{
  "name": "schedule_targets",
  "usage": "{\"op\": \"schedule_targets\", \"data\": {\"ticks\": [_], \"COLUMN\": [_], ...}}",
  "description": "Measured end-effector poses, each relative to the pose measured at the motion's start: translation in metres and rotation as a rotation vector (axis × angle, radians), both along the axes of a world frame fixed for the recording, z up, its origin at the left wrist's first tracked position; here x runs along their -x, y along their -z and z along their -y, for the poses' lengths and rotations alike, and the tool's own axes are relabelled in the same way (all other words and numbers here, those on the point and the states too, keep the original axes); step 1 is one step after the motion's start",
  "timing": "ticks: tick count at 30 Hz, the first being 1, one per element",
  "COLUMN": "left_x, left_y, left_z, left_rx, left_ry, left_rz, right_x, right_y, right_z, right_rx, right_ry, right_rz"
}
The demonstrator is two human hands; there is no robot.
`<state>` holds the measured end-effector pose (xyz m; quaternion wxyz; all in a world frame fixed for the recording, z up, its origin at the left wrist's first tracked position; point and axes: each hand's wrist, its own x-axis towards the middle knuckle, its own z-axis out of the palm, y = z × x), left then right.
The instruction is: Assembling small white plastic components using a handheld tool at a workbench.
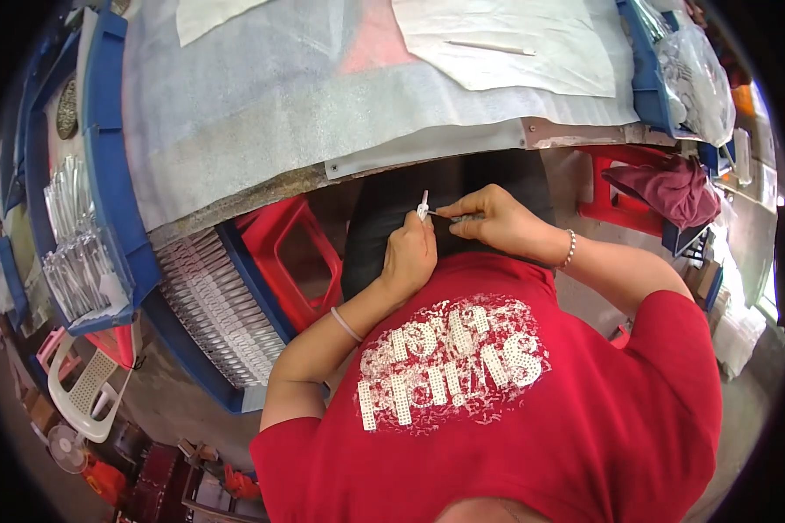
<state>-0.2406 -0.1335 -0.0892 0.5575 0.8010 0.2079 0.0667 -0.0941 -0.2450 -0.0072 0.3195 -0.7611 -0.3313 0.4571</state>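
Over my lap, just off the table's front edge, my left hand (410, 254) is closed around a small white piece (423, 210) with a thin pinkish tip standing up from it. Its exact kind is too small to tell. My right hand (501, 225) pinches a thin dark metal tool (452, 215) between thumb and fingers. The tool's end points left and reaches close to the white piece; whether they touch I cannot tell. The lower part of the white piece is hidden in my left fingers.
A cloth-covered table (262, 105) lies ahead, with a thin metal rod (490, 47) on white cloth. Blue trays of shiny metal pieces (77, 279) stand at left, above another filled tray (222, 305). Red stools (301, 261) flank my legs; a maroon cloth (672, 192) hangs at right.
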Motion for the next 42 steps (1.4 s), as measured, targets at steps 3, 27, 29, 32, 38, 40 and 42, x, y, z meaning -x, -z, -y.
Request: {"op": "schedule_targets", "data": {"ticks": [3,27,29,32,38,40,42], "left_x": [0.002,0.008,0.011,0.011,0.010,0.006,0.004], "left_y": [0.000,-0.012,-0.001,0.001,-0.004,-0.007,-0.006], "left_z": [-0.005,-0.005,-0.002,-0.002,-0.001,-0.001,-0.001], "left_rx": [0.032,0.201,0.154,0.097,0.309,0.294,0.292], "left_ry": [-0.013,-0.038,-0.070,-0.077,-0.053,-0.063,-0.074], "left_rz": [0.036,-0.060,-0.011,0.004,-0.105,-0.075,-0.020], "right_x": [-0.006,0.018,0.005,0.006,0.006,-0.003,-0.006], "right_y": [-0.015,-0.022,-0.024,-0.010,-0.035,-0.037,-0.036], "right_z": [-0.011,-0.003,-0.012,-0.008,-0.018,-0.023,-0.025], "right_rx": [0.190,-0.235,-0.148,-0.068,-0.107,-0.087,-0.008], "right_ry": [0.129,-0.598,-0.518,-0.141,-0.929,-0.999,-0.933], "right_rz": [-0.368,0.958,0.765,0.378,0.928,0.903,0.794]}}
